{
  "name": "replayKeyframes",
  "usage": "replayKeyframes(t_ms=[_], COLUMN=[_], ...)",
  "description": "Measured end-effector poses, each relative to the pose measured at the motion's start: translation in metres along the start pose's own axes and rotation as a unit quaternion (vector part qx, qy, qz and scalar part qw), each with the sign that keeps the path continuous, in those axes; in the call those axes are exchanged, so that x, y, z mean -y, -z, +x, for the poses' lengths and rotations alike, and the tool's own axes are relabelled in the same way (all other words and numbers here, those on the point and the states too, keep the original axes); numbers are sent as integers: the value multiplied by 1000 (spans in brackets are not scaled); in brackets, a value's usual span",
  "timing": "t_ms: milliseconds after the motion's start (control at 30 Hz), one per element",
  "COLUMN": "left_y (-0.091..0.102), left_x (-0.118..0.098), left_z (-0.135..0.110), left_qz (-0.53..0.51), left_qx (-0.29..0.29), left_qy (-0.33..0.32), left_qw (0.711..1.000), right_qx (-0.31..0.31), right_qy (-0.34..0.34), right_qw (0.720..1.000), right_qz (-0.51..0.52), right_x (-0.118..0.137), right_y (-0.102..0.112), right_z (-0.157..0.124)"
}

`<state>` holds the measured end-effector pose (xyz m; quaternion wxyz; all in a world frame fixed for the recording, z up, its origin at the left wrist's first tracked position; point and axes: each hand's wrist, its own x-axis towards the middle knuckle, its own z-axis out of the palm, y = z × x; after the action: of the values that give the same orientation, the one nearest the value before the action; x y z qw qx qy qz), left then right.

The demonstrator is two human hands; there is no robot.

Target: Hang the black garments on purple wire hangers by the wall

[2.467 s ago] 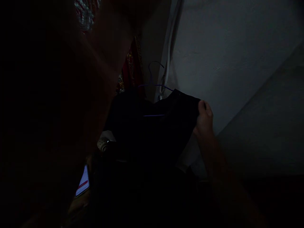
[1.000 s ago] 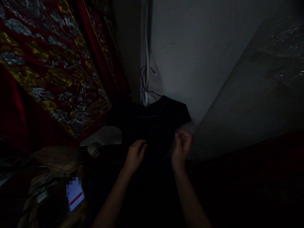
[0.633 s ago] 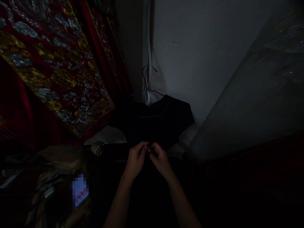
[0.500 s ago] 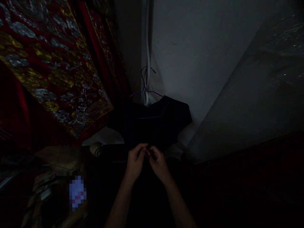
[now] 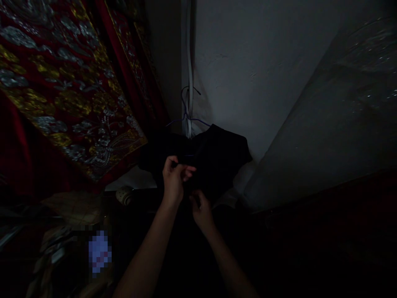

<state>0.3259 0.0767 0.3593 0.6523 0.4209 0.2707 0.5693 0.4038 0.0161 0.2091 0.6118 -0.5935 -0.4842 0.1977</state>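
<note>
A black garment (image 5: 220, 155) hangs on a thin purple wire hanger (image 5: 186, 118) in the corner of a very dark room. My left hand (image 5: 173, 178) is raised at the garment's front, its thumb and fingers pinched on the dark cloth near the neckline. Just below it, my right hand (image 5: 200, 209) is closed on the same cloth. What exactly the fingers grip is lost in the dark.
A red cloth with gold and silver embroidery (image 5: 71, 87) hangs at the left. A white cord (image 5: 190, 62) runs down the corner of the pale wall (image 5: 254, 62). A grey covered slab (image 5: 325, 136) leans at the right. A small lit object (image 5: 99, 252) lies at the lower left.
My hands met at the garment's front, then my left hand moved up towards the neckline while my right hand stayed lower. Earlier my right hand held the garment's shoulder.
</note>
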Motion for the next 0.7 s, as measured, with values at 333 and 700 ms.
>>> replayKeyframes(t_ms=[333,700], left_y=[-47,-37], left_x=[-53,-33], left_z=[47,34], left_qz=[15,59], left_qx=[111,156], left_qy=[-109,-218], left_qw=[988,962], right_qx=[54,59], right_qy=[35,318], right_qw=[996,943], right_qz=[-56,-82], right_x=[-29,144], right_y=[25,75], right_z=[17,138])
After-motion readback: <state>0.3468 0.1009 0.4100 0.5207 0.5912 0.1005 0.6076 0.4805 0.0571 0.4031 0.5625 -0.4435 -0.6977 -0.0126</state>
